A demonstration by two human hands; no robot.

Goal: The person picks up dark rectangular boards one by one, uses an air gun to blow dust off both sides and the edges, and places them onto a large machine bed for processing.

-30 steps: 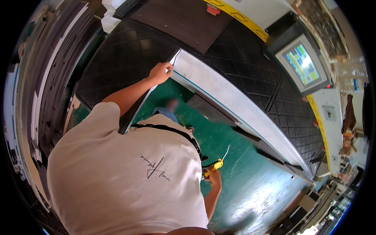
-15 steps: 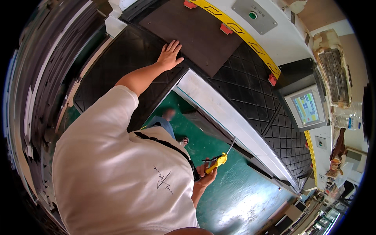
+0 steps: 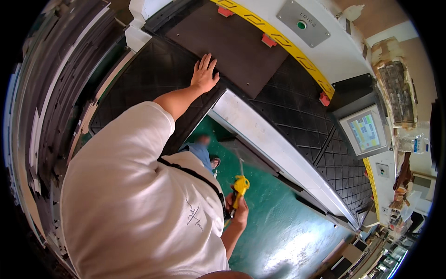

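My left hand (image 3: 205, 74) lies flat with fingers spread on a black diamond-patterned mat (image 3: 297, 111) that covers a machine table. Its fingertips reach the edge of a dark brown board (image 3: 227, 42) lying on the mat. Down by my hip, over the green floor, my right hand (image 3: 238, 211) grips a yellow-handled tool (image 3: 241, 185) with a thin blade pointing up. My white shirt hides most of both arms.
The table has a pale metal front edge (image 3: 274, 149). Behind the board runs a yellow strip with red stops (image 3: 278, 39) and a grey panel with a green button (image 3: 302, 23). A touch screen (image 3: 365, 132) stands at right. Dark sheets are stacked at left (image 3: 51, 97).
My left hand has gone from the table's metal edge forward onto the black mat, ending flat beside the brown board. My right hand keeps the yellow tool by my hip.
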